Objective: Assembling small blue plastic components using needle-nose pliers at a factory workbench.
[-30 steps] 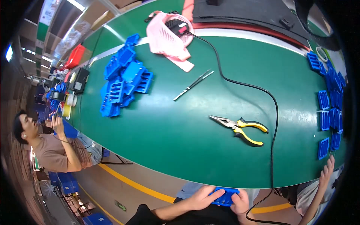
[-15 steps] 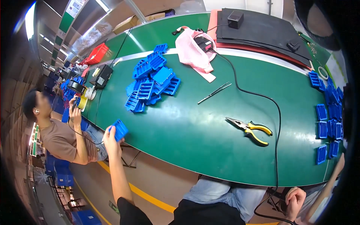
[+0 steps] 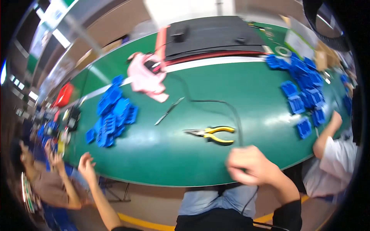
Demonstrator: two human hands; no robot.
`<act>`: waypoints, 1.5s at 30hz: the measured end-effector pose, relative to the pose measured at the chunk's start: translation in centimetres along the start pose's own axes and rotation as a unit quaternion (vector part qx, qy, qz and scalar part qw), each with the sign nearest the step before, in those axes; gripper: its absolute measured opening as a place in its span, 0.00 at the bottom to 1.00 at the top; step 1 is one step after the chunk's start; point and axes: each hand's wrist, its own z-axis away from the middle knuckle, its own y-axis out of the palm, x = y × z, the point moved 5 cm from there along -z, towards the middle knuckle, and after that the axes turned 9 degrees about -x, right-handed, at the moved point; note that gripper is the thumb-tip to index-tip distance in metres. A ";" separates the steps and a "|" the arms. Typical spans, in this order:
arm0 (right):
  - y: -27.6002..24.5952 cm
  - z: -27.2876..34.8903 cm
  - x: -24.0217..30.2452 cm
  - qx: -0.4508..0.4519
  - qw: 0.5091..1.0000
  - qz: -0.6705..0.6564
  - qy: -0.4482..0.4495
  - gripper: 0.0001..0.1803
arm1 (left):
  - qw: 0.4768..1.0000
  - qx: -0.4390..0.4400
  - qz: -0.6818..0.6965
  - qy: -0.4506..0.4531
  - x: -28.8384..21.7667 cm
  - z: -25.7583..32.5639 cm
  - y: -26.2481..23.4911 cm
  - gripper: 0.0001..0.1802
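Black cable (image 3: 216, 102) vanishes behind the blurred right hand (image 3: 252, 165), grip unreadable; left hand (image 3: 86, 165) spread empty.

Both hands (image 3: 252, 165) motion-blurred, grip unclear

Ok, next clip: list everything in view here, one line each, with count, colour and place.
table: one, green, across the middle
pliers: one, yellow handles, table centre
tweezers: one, metal, left of the pliers
cable: one, black, runs from the cloth past the pliers to the near edge
cloth: one, pink, far left of centre
blue plastic parts, left pile: many, blue, table's left
blue plastic parts, right group: many, blue, table's right
mat: one, black, far edge
co-worker: one, lower left
second co-worker: one, white sleeve, right
left hand: open, empty, off the table's left edge
right hand: blurred, at the near edge by the cable
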 end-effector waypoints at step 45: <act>3.3 -3.8 -14.1 -0.169 0.907 0.341 -0.178 0.19 | 0.707 0.431 0.285 0.483 -41.4 26.7 29.8 0.14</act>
